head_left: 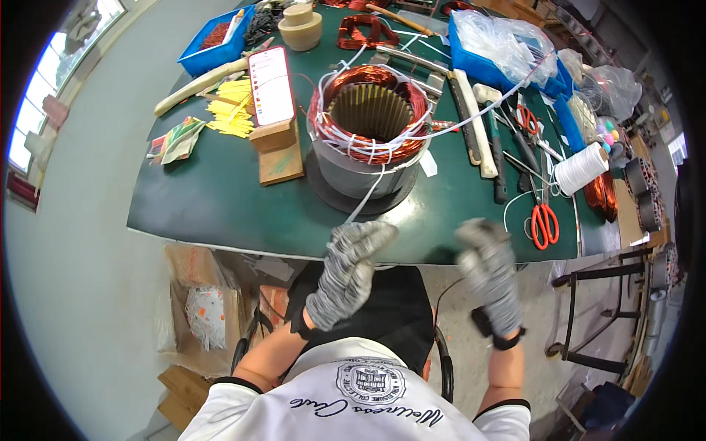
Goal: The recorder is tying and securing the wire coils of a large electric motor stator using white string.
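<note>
Near the front of the green tabletop [243,209], the copper-wound stator [364,151] stands bore-up, its white cord [365,201] running toward the left hand [349,272].

A hard or sideways tug could drag the stator on its dark round base [321,195] or make the cord bite into the coils; too slack a pull could leave the ties loose. The stator sits just beyond the left hand, not touching it; that grip seems narrow, pinching the cord. The right hand [490,272] lies apart, blurred; whether its grip holds anything, I cannot tell.

White shirt [353,422] bears dark script [422,417], 1 round emblem [371,381].
</note>
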### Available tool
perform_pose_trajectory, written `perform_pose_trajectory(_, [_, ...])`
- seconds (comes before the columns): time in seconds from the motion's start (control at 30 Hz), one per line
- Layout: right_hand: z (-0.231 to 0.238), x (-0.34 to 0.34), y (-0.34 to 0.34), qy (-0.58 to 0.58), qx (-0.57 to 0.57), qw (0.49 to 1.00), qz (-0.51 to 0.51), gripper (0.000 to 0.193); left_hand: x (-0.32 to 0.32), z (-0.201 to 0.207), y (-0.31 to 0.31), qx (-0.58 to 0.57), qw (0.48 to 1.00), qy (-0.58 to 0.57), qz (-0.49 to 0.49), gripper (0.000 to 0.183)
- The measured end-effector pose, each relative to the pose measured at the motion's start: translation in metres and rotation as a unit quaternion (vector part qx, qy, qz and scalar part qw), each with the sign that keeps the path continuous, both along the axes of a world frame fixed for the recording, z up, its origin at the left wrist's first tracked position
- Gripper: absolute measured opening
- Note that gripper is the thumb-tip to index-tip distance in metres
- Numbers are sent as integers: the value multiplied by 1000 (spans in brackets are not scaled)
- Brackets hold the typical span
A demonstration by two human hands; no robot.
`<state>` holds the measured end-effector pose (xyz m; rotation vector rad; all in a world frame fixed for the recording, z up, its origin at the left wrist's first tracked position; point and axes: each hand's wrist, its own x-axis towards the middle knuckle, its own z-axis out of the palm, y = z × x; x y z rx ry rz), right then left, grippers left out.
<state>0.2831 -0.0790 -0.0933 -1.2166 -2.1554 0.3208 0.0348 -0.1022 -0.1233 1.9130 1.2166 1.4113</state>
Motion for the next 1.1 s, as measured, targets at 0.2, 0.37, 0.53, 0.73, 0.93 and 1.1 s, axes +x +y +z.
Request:
perform_pose_trajectory(0.2, [40,-91,-32,193,-206,950,131,28,15,35,-6,-23,994,-72,-79,54])
perform_pose_trajectory(0.37, [45,-73,-24,189,-165,964,92,14,5,64,17,70,990,77,-97,61])
perform_pose_trajectory(0.53, [43,-54,-1,357,-173,918,-7,7,-23,95,84,252,927,265,82,45])
perform_pose_trajectory(0.73, [42,-51,19,418,-309,852,-67,15,-22,71,100,249,943,208,71,30])
perform_pose_trajectory(0.93, [51,-70,62,284,-129,950,-31,10,-14,68,100,273,940,184,92,32])
perform_pose_trajectory(1.1, [70,-92,108,242,-108,964,-21,8,-11,78,97,189,951,231,86,29])
